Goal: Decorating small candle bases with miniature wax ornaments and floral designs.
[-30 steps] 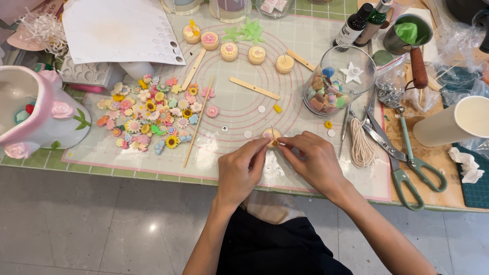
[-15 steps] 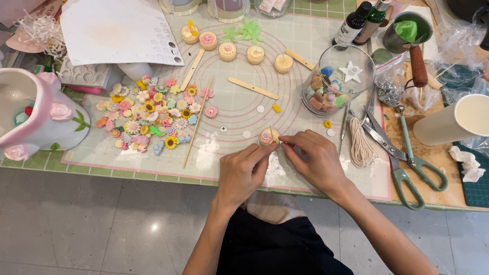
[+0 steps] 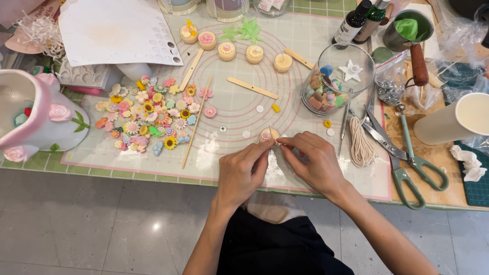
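Note:
My left hand (image 3: pixel 243 170) and my right hand (image 3: pixel 311 162) meet at a small round cream candle (image 3: pixel 268 135) with a pink flower on top and a thin wick. It rests on the pale green mat with pink rings (image 3: pixel 239 102). The fingertips of both hands pinch its sides. To the left lies a heap of small coloured wax flowers (image 3: pixel 150 117), with a long thin wooden stick (image 3: pixel 196 122) beside them. Several more small candles (image 3: pixel 226 49) stand in a row at the far side of the mat.
A glass jar (image 3: pixel 331 81) of coloured wax pieces stands right of my hands, with a bundle of wick string (image 3: pixel 360 142) and green-handled scissors (image 3: pixel 412 168) beyond. A pink and white flowered jug (image 3: pixel 35 117) sits at the left. A white cup (image 3: pixel 456 119) lies at the right.
Both hands stay together at the small candle. They have shifted slightly and the candle shows more clearly between the fingertips.

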